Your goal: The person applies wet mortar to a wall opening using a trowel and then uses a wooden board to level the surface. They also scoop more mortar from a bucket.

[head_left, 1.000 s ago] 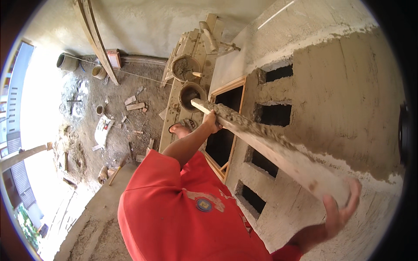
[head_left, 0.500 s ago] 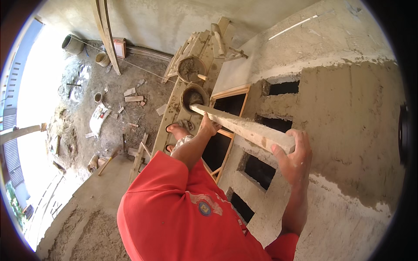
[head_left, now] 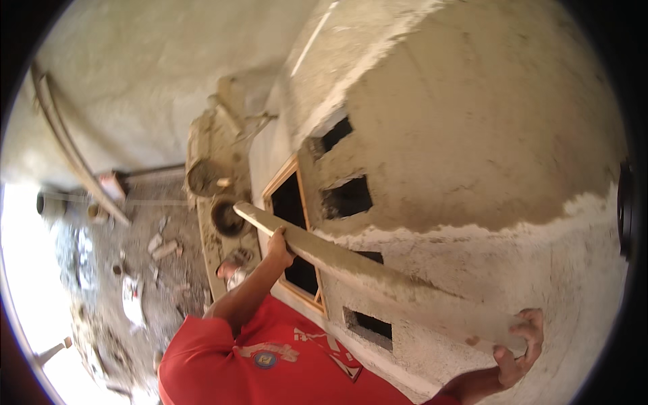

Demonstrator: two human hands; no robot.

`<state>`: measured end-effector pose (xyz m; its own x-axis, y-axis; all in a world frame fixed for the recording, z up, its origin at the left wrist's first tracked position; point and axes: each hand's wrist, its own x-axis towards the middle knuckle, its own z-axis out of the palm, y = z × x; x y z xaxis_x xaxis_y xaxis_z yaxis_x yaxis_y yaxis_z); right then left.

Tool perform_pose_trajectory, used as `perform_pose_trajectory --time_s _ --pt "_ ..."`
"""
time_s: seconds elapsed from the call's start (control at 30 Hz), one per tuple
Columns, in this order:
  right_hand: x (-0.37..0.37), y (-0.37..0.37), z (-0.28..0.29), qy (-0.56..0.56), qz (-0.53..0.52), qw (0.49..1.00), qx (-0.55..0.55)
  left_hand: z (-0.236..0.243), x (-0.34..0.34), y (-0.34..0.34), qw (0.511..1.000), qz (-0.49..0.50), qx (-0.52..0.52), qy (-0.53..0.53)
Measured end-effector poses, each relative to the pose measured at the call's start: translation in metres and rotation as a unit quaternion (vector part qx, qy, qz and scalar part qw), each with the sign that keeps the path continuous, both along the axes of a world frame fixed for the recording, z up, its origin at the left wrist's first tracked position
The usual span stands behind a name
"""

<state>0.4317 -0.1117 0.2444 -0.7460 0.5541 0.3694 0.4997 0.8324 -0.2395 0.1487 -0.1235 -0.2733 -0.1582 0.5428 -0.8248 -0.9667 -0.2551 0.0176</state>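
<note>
Both hands carry a long straight board (head_left: 378,280), pale and smeared with mortar, slanting across the wall's front from upper left to lower right. My left hand (head_left: 279,250) is closed around it near its far end. My right hand (head_left: 523,347) grips the near end, fingers over the edge and thumb against the other side. Behind the board is a wall (head_left: 466,128) with a smooth, damp-looking plastered area above and a paler rough part below. From this view I cannot tell whether the board touches the wall.
Dark rectangular openings (head_left: 347,197) and a wooden-framed opening (head_left: 302,196) break the wall. A plank scaffold (head_left: 209,250) at left bears a dark bucket (head_left: 229,217), a mortar bucket (head_left: 200,177) and my foot. Rubble (head_left: 165,250) and a white sack (head_left: 133,300) lie on the ground below.
My view has turned toward the wall. My right hand and the board's near end have swung lower and to the right; both hands still hold the board.
</note>
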Motion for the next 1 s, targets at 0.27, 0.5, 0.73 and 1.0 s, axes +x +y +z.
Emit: perform_pose_trajectory --time_s 0.27,0.5,0.73,1.0 --pt "0.146 -0.062 -0.108 -0.068 -0.254 0.961 0.091 0.103 -0.025 0.134 0.953 -0.078 0.057 0.286" --pt "0.164 -0.047 -0.223 -0.218 -0.336 0.888 0.228 0.164 -0.024 0.257 0.871 -0.075 0.002 0.486" --pt "0.171 -0.006 -0.272 -0.208 -0.391 0.885 0.145 0.143 0.002 0.353 0.817 -0.206 0.082 0.532" --pt "0.164 0.030 -0.326 -0.176 -0.435 0.859 0.206 0.198 -0.001 0.368 0.739 -0.066 0.002 0.670"
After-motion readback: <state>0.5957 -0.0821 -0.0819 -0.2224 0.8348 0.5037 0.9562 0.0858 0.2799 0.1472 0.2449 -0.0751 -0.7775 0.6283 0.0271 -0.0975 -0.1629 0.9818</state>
